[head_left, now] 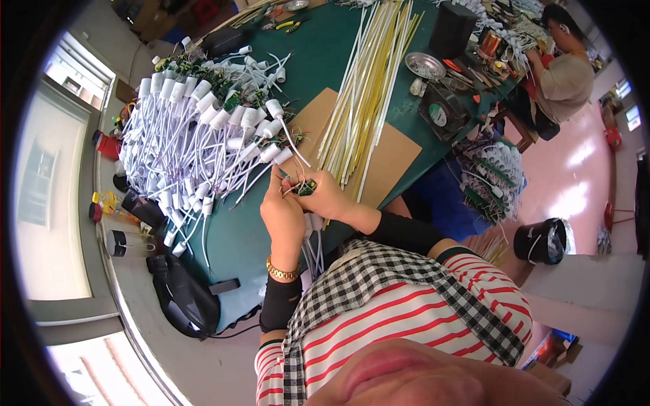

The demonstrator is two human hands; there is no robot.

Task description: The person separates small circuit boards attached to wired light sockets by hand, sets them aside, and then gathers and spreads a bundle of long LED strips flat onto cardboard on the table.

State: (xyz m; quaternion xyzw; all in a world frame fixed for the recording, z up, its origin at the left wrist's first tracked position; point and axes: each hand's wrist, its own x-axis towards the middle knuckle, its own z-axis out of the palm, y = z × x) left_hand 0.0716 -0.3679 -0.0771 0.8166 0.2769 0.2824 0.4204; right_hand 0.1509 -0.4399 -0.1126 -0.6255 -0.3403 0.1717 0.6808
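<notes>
My right hand (333, 196) is closed around a small green circuit board (306, 187), its parts showing between the fingers. Thin wires stick up from the board. My left hand (282, 215), with a gold watch on its wrist, pinches close beside it at those wires; exactly what lies between its fingertips is partly hidden. White cables (315, 245) hang below both hands toward my lap. To the left and beyond is a large heap of white cables with white cylindrical caps (196, 128), green boards mixed in along its far side.
Long thin white and yellow strips (369, 88) lie over a brown cardboard sheet (399, 145) on the green table (311, 54). A black fan (441, 111), metal dish (425, 65) and tools stand at right. A black bag (183, 298) sits left. Another person (567, 81) works far right.
</notes>
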